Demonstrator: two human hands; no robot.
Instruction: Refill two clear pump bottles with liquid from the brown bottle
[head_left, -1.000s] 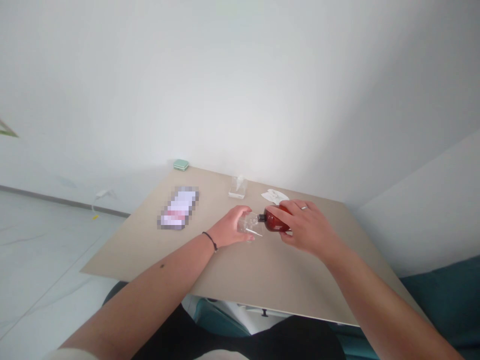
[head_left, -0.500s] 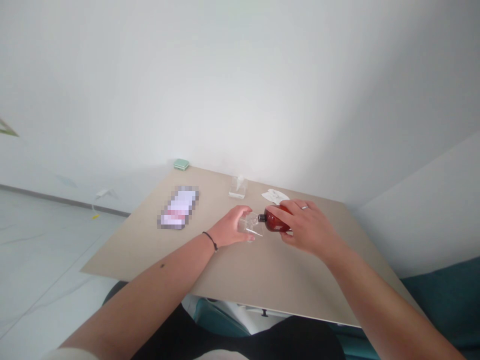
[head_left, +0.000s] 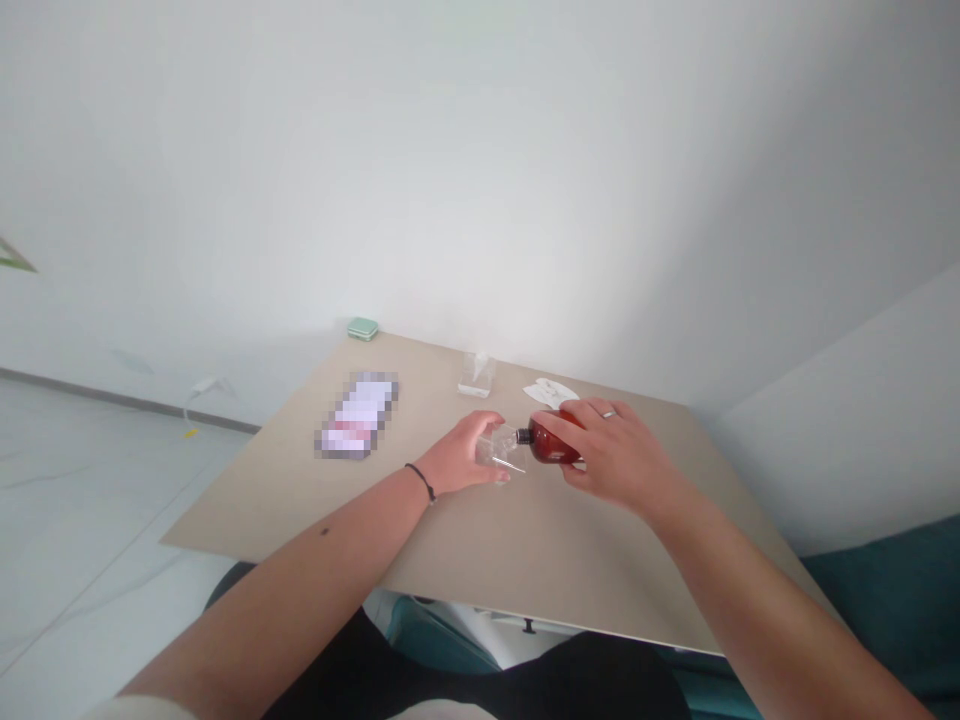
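I see a person sitting at a bench [head_left: 487, 550] with both arms stretched out over it. The left hand [head_left: 460, 456] is curled around a clear, see-through container [head_left: 507, 455], thumb on one side and fingers on the other. The right hand [head_left: 619, 455] is wrapped around a shiny red-brown bottle [head_left: 547, 438]. The bottle is tipped onto its side, and its dark neck [head_left: 523, 437] points left, right up by the clear container. I can't tell if the two are touching, or if anything is running out. Both things are between the hands, over the middle of the bench. There is a thin black band [head_left: 421, 478] on the left wrist and a ring [head_left: 608, 415] on the right hand. Past the hands, near the wall [head_left: 480, 200], is a small clear box [head_left: 475, 384] with something white in it. A crumpled white paper [head_left: 546, 389] lies to the right of that box. Over on the left lies a flat purple-and-pink thing [head_left: 358, 412], too blurry to make out, and a little green box [head_left: 363, 329] sits at the far left corner.
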